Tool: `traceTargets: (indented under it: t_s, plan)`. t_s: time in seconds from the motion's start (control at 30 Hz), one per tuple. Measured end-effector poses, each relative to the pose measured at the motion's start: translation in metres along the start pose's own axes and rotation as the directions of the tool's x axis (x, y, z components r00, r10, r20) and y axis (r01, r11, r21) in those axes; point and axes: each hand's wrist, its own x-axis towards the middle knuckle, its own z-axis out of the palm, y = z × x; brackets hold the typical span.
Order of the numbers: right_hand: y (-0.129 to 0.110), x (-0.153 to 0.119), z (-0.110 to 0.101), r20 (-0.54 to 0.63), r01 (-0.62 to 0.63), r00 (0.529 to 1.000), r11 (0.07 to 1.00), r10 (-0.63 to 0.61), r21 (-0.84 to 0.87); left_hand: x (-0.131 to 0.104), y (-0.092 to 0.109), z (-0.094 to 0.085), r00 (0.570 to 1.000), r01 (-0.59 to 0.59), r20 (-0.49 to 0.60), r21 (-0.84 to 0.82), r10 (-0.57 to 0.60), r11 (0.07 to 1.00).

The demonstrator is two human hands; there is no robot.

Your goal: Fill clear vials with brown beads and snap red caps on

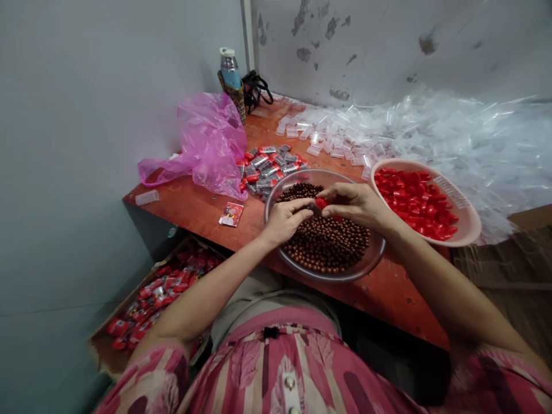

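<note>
A metal-rimmed bowl (332, 277) of small shiny brown balls (332, 244) stands at the front edge of the red table. Above the balls my two hands meet. My left hand (287, 221) is closed on a small dark tube (316, 211), partly covered by the fingers. The thumb and fingers of my right hand (356, 204) pinch a red cap (321, 203) at the tube's end. Right of the bowl, a pink basket (468, 221) holds many red caps (416, 201). Behind the bowl lies a pile of filled tubes with red caps (269, 167).
Clear empty tubes (431, 126) are heaped along the back right. At the left are a pink plastic bag (211, 144), a lone clear tube (147, 198), a red packet (232, 214) and a bottle (230, 69). A carton (101, 351) of red items stands below the table.
</note>
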Motion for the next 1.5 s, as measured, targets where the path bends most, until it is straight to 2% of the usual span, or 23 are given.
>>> traceTargets:
  t_s: [0.07,0.17,0.3,0.37,0.43,0.5,0.57,0.6,0.67,0.73,0.83,0.97,1.07,1.17,1.23,1.3,1.4,1.5]
  plan:
    - [-0.001,-0.004,0.004,-0.034,0.018,0.999,1.0,-0.018,-0.01,-0.002,0.001,0.0,0.999,-0.037,-0.01,0.055,0.038,0.998]
    - [-0.003,-0.01,0.01,-0.075,0.104,0.99,0.976,-0.12,-0.192,-0.006,0.001,0.001,0.989,-0.138,-0.029,0.159,0.144,0.978]
    - [-0.001,-0.013,0.018,-0.056,0.219,0.962,0.882,-0.266,-0.417,-0.011,-0.001,0.003,0.949,-0.3,0.022,0.375,0.315,0.877]
    - [0.001,-0.013,0.021,-0.05,0.238,0.955,0.854,-0.293,-0.462,-0.011,-0.002,0.003,0.945,-0.314,0.046,0.417,0.325,0.853]
    - [0.002,-0.012,0.022,-0.073,0.228,0.954,0.862,-0.291,-0.452,-0.01,-0.001,0.003,0.96,-0.269,0.025,0.376,0.28,0.887]
    - [0.003,-0.013,0.022,-0.141,0.183,0.96,0.921,-0.243,-0.345,-0.007,0.001,0.002,0.981,-0.18,-0.024,0.235,0.191,0.955]
    - [0.003,-0.017,0.022,-0.207,0.115,0.97,0.991,-0.127,-0.068,-0.004,0.003,0.002,0.996,-0.066,-0.061,0.006,0.066,0.998]
    - [0.003,-0.02,0.022,-0.215,0.083,0.975,0.989,-0.055,0.121,-0.003,0.003,0.002,0.998,-0.01,-0.061,-0.121,0.003,0.993]
    - [0.006,-0.026,0.022,-0.193,0.035,0.979,0.884,0.063,0.467,-0.001,0.003,0.002,0.994,0.085,-0.032,-0.33,-0.101,0.94]
    - [0.01,-0.032,0.022,-0.187,0.016,0.972,0.759,0.14,0.651,-0.001,0.003,0.003,0.988,0.142,0.003,-0.43,-0.156,0.892]
    - [0.017,-0.034,0.021,-0.214,-0.016,0.946,0.694,0.244,0.72,-0.002,0.003,0.003,0.991,0.122,-0.005,-0.362,-0.133,0.924]
    - [0.023,-0.024,0.018,-0.189,-0.076,0.939,0.711,0.287,0.699,-0.003,0.005,0.004,1.0,-0.005,-0.013,-0.104,0.004,0.995]
    - [0.021,-0.017,0.019,-0.03,-0.2,0.952,0.691,0.306,0.695,-0.004,0.006,0.003,0.996,-0.087,0.005,0.018,0.087,0.996]
    - [0.015,-0.013,0.024,0.212,-0.37,0.921,0.56,0.327,0.741,-0.005,0.004,0.003,0.989,-0.144,-0.004,0.112,0.145,0.983]
    - [0.011,-0.012,0.029,0.298,-0.429,0.897,0.48,0.326,0.765,-0.005,0.003,0.002,0.987,-0.162,-0.002,0.137,0.164,0.977]
    - [0.007,-0.011,0.035,0.271,-0.407,0.902,0.451,0.336,0.795,-0.005,0.003,0.002,0.983,-0.18,-0.005,0.138,0.182,0.974]
    - [0.003,-0.008,0.048,0.1,-0.295,0.914,0.475,0.393,0.829,-0.004,0.003,0.003,0.975,-0.217,-0.021,0.125,0.221,0.968]
    - [0.002,-0.006,0.059,-0.005,-0.249,0.888,0.489,0.46,0.836,-0.005,0.006,0.004,0.972,-0.229,-0.019,0.121,0.232,0.966]
